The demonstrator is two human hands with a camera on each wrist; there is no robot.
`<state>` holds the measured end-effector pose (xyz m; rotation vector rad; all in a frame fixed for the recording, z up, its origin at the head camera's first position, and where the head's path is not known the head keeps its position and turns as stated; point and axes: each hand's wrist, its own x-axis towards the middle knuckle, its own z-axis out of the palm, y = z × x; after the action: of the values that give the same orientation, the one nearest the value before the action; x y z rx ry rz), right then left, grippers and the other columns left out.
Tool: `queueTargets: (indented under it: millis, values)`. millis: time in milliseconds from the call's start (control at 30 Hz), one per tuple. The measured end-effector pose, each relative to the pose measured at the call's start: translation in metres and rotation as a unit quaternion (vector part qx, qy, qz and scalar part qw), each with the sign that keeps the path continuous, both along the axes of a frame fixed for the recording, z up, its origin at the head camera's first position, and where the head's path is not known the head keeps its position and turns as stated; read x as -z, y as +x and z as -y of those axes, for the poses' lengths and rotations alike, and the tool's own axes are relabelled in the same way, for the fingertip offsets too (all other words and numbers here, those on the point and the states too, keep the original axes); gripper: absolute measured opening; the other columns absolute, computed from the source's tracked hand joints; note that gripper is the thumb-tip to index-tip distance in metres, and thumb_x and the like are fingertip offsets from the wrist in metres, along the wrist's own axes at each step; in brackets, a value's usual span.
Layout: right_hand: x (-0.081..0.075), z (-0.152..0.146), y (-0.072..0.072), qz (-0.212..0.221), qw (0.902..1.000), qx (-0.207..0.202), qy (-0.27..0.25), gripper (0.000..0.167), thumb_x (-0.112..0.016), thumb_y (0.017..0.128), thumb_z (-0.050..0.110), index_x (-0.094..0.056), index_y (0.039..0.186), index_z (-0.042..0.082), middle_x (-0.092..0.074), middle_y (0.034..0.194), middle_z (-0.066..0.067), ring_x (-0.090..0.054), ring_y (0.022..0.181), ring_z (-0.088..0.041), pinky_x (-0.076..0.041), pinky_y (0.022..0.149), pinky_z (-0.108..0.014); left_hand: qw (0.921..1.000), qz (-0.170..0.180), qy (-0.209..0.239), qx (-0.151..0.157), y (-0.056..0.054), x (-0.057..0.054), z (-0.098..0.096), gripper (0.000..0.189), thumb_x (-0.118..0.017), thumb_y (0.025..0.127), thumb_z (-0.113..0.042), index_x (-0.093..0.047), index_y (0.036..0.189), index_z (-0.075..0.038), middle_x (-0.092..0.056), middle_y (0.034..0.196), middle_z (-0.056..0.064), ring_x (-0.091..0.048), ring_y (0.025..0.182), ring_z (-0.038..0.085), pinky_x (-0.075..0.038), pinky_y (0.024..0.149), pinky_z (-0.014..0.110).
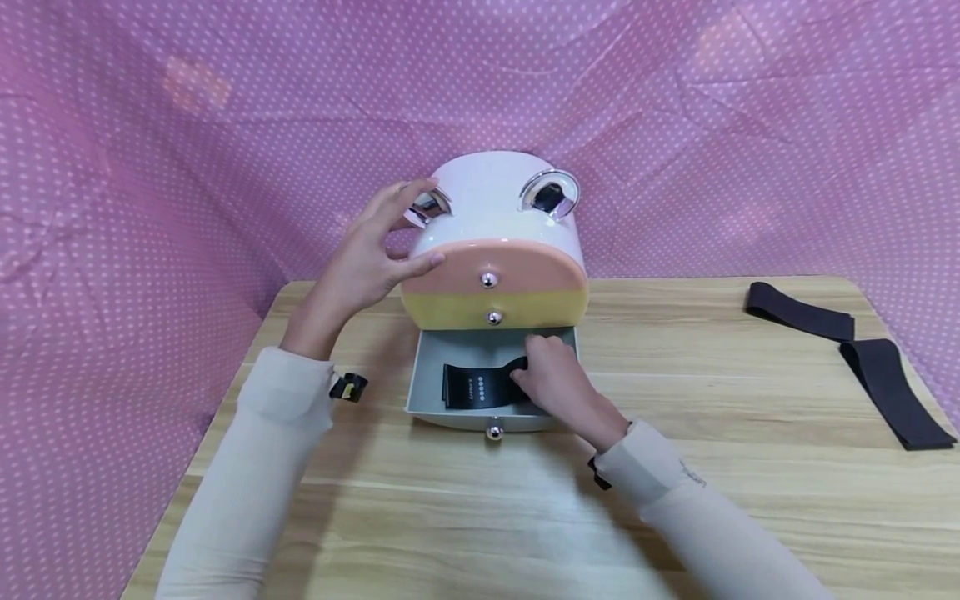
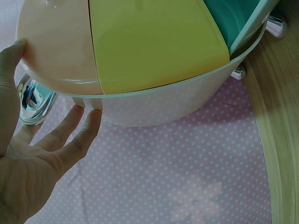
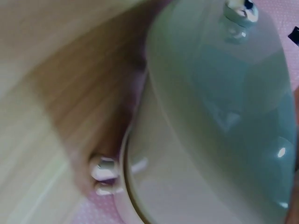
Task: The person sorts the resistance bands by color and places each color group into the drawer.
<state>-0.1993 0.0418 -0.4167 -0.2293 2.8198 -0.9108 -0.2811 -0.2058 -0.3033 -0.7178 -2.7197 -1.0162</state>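
Observation:
A rounded tabletop drawer box [image 1: 491,192] has a white shell, a peach top drawer [image 1: 457,267], a yellow middle drawer [image 1: 450,308] and a pale green bottom drawer [image 1: 429,350], which is pulled out. My left hand [image 1: 360,262] holds the box's left edge, thumb [image 2: 10,58] on the peach front and fingers [image 2: 70,126] on the side wall. Inside the bottom drawer lies a flat black resistance loop band [image 1: 480,387] with white print. My right hand [image 1: 558,383] pinches its right end. The right wrist view shows the drawer's underside [image 3: 243,93] but no fingers.
Two more dark loop bands [image 1: 798,312] lie at the table's right side. Shiny ring-shaped parts [image 1: 551,194] stick out on both sides of the shell. A pink dotted cloth [image 1: 300,125] hangs behind the wooden table [image 1: 720,367].

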Motion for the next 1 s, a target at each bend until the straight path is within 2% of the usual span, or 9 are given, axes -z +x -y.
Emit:
queueTargets:
  millis: [67,133,300,400,567,667,900,1000]
  values:
    - [-0.004,-0.003,0.002,-0.007,1.0000,-0.006,-0.004,0.016,-0.077,0.094,0.012,-0.068,0.097,-0.001,-0.062,0.078,-0.009,-0.058,0.066,-0.021,-0.048,0.058,-0.029,1.0000,-0.001,0.001,0.000,0.000,0.000,0.001,0.088,-0.085,0.090,-0.026,-0.036,0.162,-0.041,-0.034,0.167,0.005,-0.054,0.137,0.037,-0.062,0.101,0.050]
    - [-0.010,-0.008,0.006,-0.009,0.9998,-0.010,-0.013,0.020,-0.077,0.094,0.012,-0.069,0.104,-0.003,-0.063,0.075,-0.008,-0.059,0.063,-0.020,-0.050,0.058,-0.029,1.0000,-0.002,0.001,0.000,0.000,0.000,0.001,0.088,-0.084,0.091,-0.026,-0.036,0.162,-0.041,-0.034,0.167,0.005,-0.054,0.137,0.037,-0.062,0.100,0.050]
    - [-0.026,-0.024,0.018,-0.037,0.9979,-0.018,-0.050,0.033,-0.078,0.093,0.011,-0.069,0.122,-0.002,-0.076,0.093,-0.014,-0.072,0.080,-0.025,-0.062,0.071,-0.036,1.0000,0.000,0.001,-0.001,0.000,0.000,0.001,0.088,-0.085,0.090,-0.026,-0.037,0.162,-0.042,-0.034,0.167,0.005,-0.054,0.137,0.037,-0.062,0.101,0.050]
    - [-0.032,-0.038,0.026,-0.062,0.9950,-0.026,-0.074,0.028,-0.078,0.093,0.010,-0.070,0.119,0.001,-0.078,0.107,-0.016,-0.075,0.091,-0.027,-0.065,0.076,-0.038,1.0000,0.002,-0.002,-0.004,0.000,0.000,0.000,0.088,-0.085,0.090,-0.027,-0.036,0.162,-0.042,-0.034,0.167,0.004,-0.054,0.138,0.037,-0.061,0.101,0.051]
    - [-0.037,-0.070,0.033,-0.113,0.9872,-0.040,-0.106,0.025,-0.077,0.093,0.006,-0.072,0.117,0.001,-0.078,0.110,-0.017,-0.076,0.090,-0.027,-0.067,0.075,-0.040,1.0000,0.003,-0.004,-0.006,0.000,0.000,0.000,0.087,-0.085,0.090,-0.028,-0.036,0.162,-0.043,-0.034,0.167,0.004,-0.054,0.138,0.037,-0.061,0.102,0.051]
    - [-0.035,-0.092,0.030,-0.149,0.9827,-0.042,-0.102,0.023,-0.077,0.093,0.007,-0.073,0.115,0.000,-0.078,0.109,-0.018,-0.077,0.091,-0.030,-0.067,0.076,-0.044,1.0000,0.001,-0.005,-0.006,0.000,0.000,0.000,0.088,-0.085,0.090,-0.027,-0.036,0.162,-0.042,-0.034,0.167,0.004,-0.054,0.138,0.037,-0.061,0.102,0.051]
    - [-0.018,-0.151,0.014,-0.175,0.9834,-0.014,-0.045,0.024,-0.075,0.096,0.010,-0.071,0.117,-0.001,-0.076,0.112,-0.022,-0.076,0.093,-0.037,-0.065,0.075,-0.053,0.9996,-0.001,-0.021,-0.016,0.000,0.000,0.000,0.088,-0.084,0.091,-0.031,-0.034,0.162,-0.044,-0.033,0.168,0.003,-0.053,0.139,0.036,-0.060,0.103,0.052]
    - [-0.007,-0.176,0.005,-0.188,0.9819,0.010,-0.021,0.023,-0.075,0.096,0.012,-0.071,0.114,0.000,-0.077,0.110,-0.022,-0.076,0.091,-0.039,-0.063,0.069,-0.046,0.9997,-0.002,-0.021,-0.016,0.000,0.000,0.000,0.087,-0.084,0.091,-0.031,-0.034,0.162,-0.044,-0.033,0.168,0.003,-0.053,0.139,0.036,-0.060,0.103,0.052]
